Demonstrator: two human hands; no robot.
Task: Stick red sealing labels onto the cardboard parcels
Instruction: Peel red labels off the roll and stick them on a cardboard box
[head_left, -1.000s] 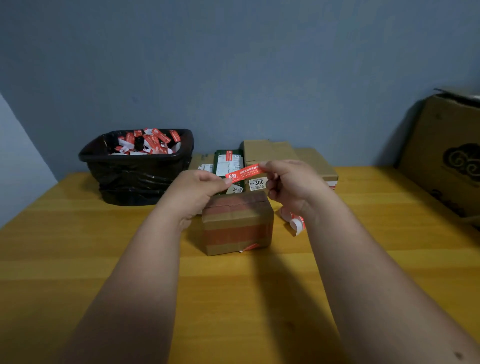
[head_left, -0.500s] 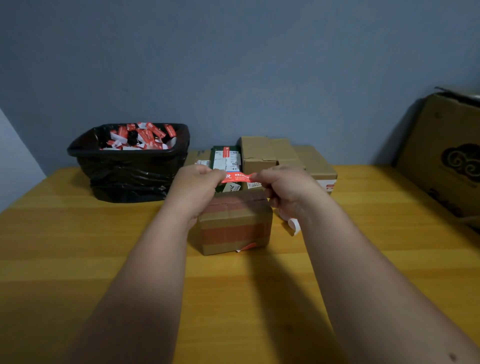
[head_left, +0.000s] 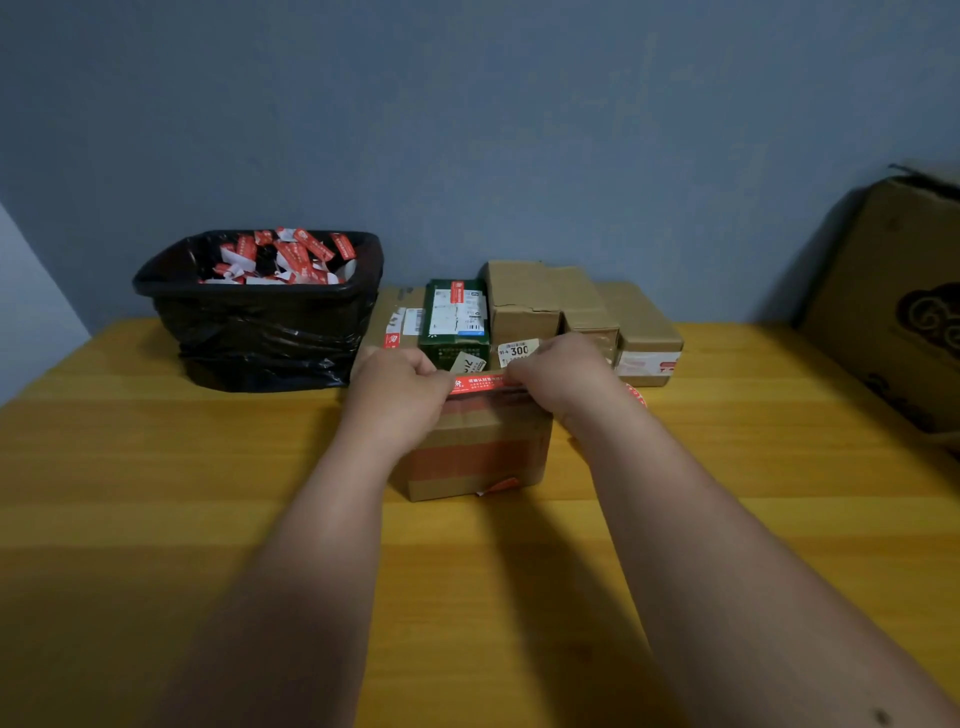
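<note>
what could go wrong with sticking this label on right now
1. Both hands, left hand and right hand, pinch the red label by its ends above the parcel; if one end lands first, it could go on crooked or wrinkled.
2. The parcel sits loose on the table with neither hand steadying it, so pressing down might shift it.
3. A red strip already peels at the parcel's bottom edge, so this label may lift too unless rubbed down.

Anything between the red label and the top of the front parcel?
Nothing visible. The left hand and right hand pinch the ends of the red label, stretched just over the far top edge of the front parcel. The parcels behind sit farther back, not under it.
</note>
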